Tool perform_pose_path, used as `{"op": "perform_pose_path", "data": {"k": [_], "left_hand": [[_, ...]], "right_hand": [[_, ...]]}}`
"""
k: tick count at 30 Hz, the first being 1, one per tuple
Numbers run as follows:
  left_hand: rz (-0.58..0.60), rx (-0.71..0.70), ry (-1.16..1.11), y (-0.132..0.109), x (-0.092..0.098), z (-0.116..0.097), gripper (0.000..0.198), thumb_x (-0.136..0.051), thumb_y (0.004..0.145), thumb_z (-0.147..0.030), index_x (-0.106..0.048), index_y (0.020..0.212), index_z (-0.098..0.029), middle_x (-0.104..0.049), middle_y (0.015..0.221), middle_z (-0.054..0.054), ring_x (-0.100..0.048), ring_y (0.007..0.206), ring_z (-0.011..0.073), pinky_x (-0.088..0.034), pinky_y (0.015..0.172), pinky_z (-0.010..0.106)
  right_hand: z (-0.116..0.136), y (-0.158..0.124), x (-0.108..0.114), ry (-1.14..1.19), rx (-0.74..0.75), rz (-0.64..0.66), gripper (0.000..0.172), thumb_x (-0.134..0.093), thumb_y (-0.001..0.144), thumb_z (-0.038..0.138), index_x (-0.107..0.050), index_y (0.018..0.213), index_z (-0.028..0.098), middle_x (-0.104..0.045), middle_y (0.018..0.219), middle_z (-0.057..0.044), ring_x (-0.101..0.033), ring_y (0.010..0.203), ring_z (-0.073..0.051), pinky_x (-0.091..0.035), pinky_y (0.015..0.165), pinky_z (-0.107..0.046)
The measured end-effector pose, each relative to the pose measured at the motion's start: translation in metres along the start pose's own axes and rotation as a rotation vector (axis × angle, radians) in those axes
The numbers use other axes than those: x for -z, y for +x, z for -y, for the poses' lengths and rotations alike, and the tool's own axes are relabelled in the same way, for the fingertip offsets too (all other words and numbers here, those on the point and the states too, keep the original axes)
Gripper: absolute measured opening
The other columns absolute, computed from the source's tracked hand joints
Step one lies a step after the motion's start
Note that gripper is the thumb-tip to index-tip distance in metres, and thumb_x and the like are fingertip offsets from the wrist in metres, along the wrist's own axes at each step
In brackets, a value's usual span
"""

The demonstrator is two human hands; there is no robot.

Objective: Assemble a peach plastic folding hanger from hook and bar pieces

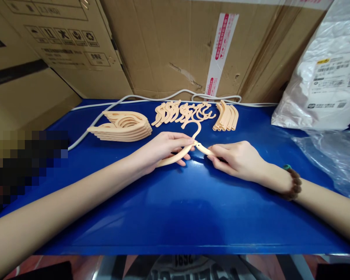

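A cream plastic folding hanger is held between my hands over the blue table, its hook pointing up and away from me. My left hand pinches it near the middle joint, with the left arm of the hanger running under my fingers. With thumb and fingers, my right hand grips the hanger's other arm piece, whose inner end meets the joint. Whether that piece is fastened there I cannot tell. Behind lie loose hooks, curved arm pieces and another bunch of arm pieces.
Folded hangers are stacked at the left. A white cable winds along the back of the blue table, before cardboard boxes. On the right stand a white plastic parcel bag and clear plastic film.
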State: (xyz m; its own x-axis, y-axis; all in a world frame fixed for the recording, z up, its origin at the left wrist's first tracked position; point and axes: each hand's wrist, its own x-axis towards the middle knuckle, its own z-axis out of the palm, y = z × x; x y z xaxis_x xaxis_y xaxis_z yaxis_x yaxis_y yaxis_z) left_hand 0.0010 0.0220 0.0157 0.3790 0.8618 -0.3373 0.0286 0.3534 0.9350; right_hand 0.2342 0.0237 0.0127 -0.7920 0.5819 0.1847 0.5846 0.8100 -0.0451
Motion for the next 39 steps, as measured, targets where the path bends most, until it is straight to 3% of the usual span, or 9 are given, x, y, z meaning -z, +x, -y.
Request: {"op": "perform_pose_path", "data": {"k": [4,10,14,22,27,33,39], "left_hand": [[-0.001,0.019,-0.014,-0.0017,-0.0009,-0.0008,0.022,-0.073,0.081,-0.034,-0.074,0.091,-0.015,-0.068,0.091,0.005,-0.063,0.066,0.0091,-0.054,0.05,0.016],[0.039,0.075,-0.028,-0.0026,-0.0005,-0.0035,0.021,-0.072,0.081,-0.03,-0.074,0.095,-0.014,-0.069,0.084,0.005,-0.063,0.061,0.0101,-0.054,0.048,0.018],[0.062,0.09,-0.059,-0.0027,0.0014,-0.0031,0.015,-0.07,0.083,-0.026,-0.072,0.092,-0.015,-0.068,0.082,0.003,-0.064,0.062,0.011,-0.057,0.051,0.021],[0.086,0.075,-0.101,-0.0013,0.0037,-0.003,0.007,-0.069,0.082,-0.017,-0.069,0.089,-0.014,-0.073,0.088,0.007,-0.072,0.076,0.0159,-0.06,0.065,0.023],[0.143,0.035,-0.059,0.0015,0.0082,-0.0037,0.006,-0.069,0.08,-0.014,-0.069,0.086,-0.012,-0.074,0.084,0.006,-0.071,0.077,0.013,-0.058,0.07,0.019],[0.059,0.028,0.005,-0.0017,0.0036,-0.0037,0.006,-0.07,0.079,-0.016,-0.069,0.083,-0.013,-0.073,0.084,0.006,-0.07,0.075,0.0114,-0.055,0.068,0.017],[0.049,0.014,-0.003,-0.0017,0.0022,-0.0029,0.008,-0.072,0.078,-0.018,-0.07,0.084,-0.014,-0.073,0.086,0.006,-0.07,0.078,0.0132,-0.055,0.07,0.021]], "right_hand": [[-0.0007,-0.0007,-0.0003,-0.006,0.049,-0.038,0.033,-0.036,0.099,0.034,-0.059,0.084,0.016,-0.062,0.069,0.0,-0.052,0.056,-0.009,-0.028,0.051,-0.024],[-0.0003,-0.0002,-0.0018,-0.051,0.103,-0.062,0.031,-0.038,0.101,0.033,-0.064,0.103,0.016,-0.068,0.083,-0.002,-0.062,0.071,-0.012,-0.036,0.06,-0.023],[-0.0003,0.0006,-0.0021,-0.074,0.102,-0.1,0.03,-0.039,0.101,0.032,-0.063,0.098,0.015,-0.066,0.08,-0.002,-0.06,0.069,-0.012,-0.038,0.062,-0.024],[-0.0001,0.0007,-0.0027,-0.06,0.119,-0.125,0.03,-0.039,0.101,0.032,-0.062,0.096,0.014,-0.065,0.077,-0.002,-0.058,0.066,-0.012,-0.037,0.061,-0.023],[0.0003,-0.0006,-0.0025,-0.035,0.139,-0.119,0.031,-0.038,0.101,0.032,-0.062,0.092,0.015,-0.065,0.075,-0.002,-0.057,0.063,-0.01,-0.034,0.058,-0.023],[0.001,-0.0003,-0.0016,-0.035,0.142,-0.09,0.034,-0.036,0.102,0.032,-0.063,0.091,0.015,-0.065,0.073,-0.001,-0.055,0.061,-0.01,-0.032,0.056,-0.023],[0.0022,-0.0008,-0.0022,-0.074,0.1,-0.051,0.04,-0.032,0.102,0.036,-0.064,0.09,0.016,-0.067,0.073,-0.001,-0.056,0.058,-0.01,-0.027,0.052,-0.026]]}}
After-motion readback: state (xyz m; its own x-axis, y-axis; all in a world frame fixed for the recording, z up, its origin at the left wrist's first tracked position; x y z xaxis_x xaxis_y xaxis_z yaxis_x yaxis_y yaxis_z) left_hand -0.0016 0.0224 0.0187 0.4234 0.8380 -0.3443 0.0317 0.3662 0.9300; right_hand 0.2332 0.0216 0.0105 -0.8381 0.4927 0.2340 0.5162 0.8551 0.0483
